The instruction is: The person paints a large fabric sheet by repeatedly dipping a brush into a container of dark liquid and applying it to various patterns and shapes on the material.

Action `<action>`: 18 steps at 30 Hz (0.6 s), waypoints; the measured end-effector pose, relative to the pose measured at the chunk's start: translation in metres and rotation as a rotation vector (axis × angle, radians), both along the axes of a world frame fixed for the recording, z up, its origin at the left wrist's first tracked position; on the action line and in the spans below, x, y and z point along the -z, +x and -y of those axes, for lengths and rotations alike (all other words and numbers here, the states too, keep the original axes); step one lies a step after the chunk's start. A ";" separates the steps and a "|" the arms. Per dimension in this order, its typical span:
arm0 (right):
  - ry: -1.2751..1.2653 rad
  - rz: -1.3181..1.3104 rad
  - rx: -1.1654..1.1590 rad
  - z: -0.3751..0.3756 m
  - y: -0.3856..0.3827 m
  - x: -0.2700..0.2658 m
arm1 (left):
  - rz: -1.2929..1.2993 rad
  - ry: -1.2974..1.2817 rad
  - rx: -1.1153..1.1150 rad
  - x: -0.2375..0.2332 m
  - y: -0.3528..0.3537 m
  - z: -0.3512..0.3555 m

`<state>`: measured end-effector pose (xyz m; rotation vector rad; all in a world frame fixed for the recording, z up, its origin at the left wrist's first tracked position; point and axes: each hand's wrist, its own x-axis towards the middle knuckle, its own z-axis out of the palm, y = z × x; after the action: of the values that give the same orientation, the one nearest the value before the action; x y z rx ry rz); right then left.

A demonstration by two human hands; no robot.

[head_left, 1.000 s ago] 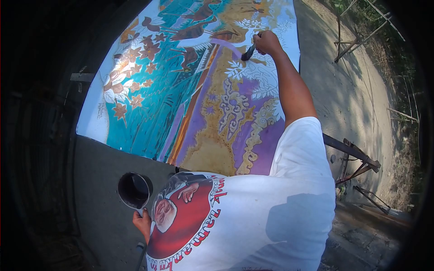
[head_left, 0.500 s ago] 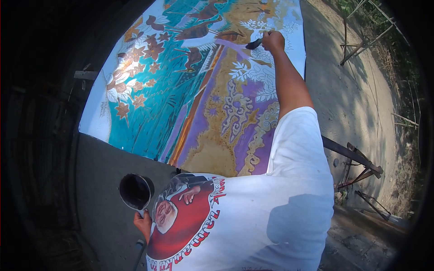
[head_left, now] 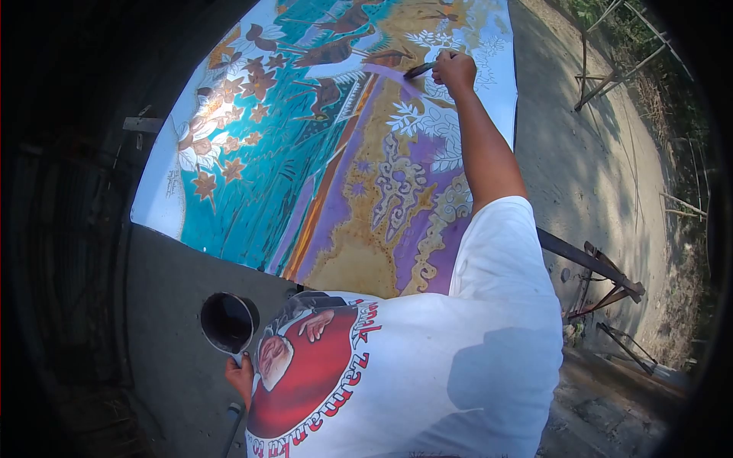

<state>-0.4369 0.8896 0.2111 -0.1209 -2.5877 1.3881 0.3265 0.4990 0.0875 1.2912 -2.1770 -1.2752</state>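
My right hand [head_left: 455, 72] is closed round the handle of a dark-bristled paintbrush [head_left: 419, 70]. The bristles rest on or just over a pale lilac band near the far part of a large patterned cloth [head_left: 252, 221]. Teal, purple and ochre areas cover the cloth, with brown birds, flowers and white leaf outlines. Lower left, beside my body, my left hand [head_left: 240, 375] grips the handle of a small round pot [head_left: 230, 323]. Dark liquid is visible inside the pot, which is held below the cloth's near edge.
A dark bar [head_left: 584, 259] runs out from under the cloth's right side to a wooden stand [head_left: 611, 278]. Bamboo poles [head_left: 620, 75] stand at the upper right, near dry plants. Bare ground [head_left: 565, 153] surrounds the cloth, and deep shadow fills the left.
My right hand has shifted slightly left, and the brush tip has moved left and a little up along the lilac band. My left hand and the pot stay nearly in place.
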 end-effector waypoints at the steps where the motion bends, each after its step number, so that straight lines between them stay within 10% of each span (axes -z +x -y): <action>1: 0.049 -0.087 0.028 -0.003 -0.002 -0.002 | -0.027 0.040 -0.032 0.001 -0.002 0.000; 3: 0.294 -0.221 0.085 -0.005 -0.006 0.003 | -0.027 0.048 -0.019 -0.005 -0.005 -0.001; 7: -0.135 0.078 -0.146 0.013 0.018 -0.015 | -0.105 0.110 -0.050 0.016 0.004 0.010; 10: -0.012 0.044 -0.227 0.007 0.020 -0.027 | -0.090 0.143 -0.046 0.024 0.014 0.010; 12: 0.559 -0.050 -0.316 -0.003 0.014 -0.034 | -0.091 0.151 -0.036 0.029 0.019 0.016; 18: 0.562 -0.173 -0.334 -0.019 0.023 -0.054 | -0.038 0.100 -0.064 0.023 0.017 0.012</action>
<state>-0.4141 0.9090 0.2655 0.5085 -2.8140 0.6539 0.3434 0.4870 0.0643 1.3514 -2.0531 -1.3878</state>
